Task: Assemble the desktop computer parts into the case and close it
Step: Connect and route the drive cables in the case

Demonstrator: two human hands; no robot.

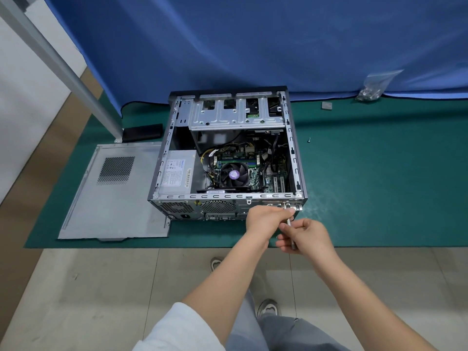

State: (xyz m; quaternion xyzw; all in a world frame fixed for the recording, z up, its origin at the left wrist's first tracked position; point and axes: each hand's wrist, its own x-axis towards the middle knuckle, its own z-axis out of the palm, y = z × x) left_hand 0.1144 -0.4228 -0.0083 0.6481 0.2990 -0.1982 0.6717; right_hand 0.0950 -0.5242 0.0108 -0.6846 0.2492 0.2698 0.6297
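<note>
Lying open-side up on the green mat, with its near rear edge under both hands: computer case. Right hand curled round the screwdriver, shaft angled up to the expansion-slot bracket. Left hand pinching near the tip at that bracket. Side panel flat on the mat, just left of the case. Loose screw to the right; bag of screws far right.

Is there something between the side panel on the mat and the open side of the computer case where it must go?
Nothing visible blocks it. The side panel lies flat on the green mat, just left of the computer case. Both hands work at the case's rear corner: left hand steadies the screwdriver, right hand holds its shaft.
</note>
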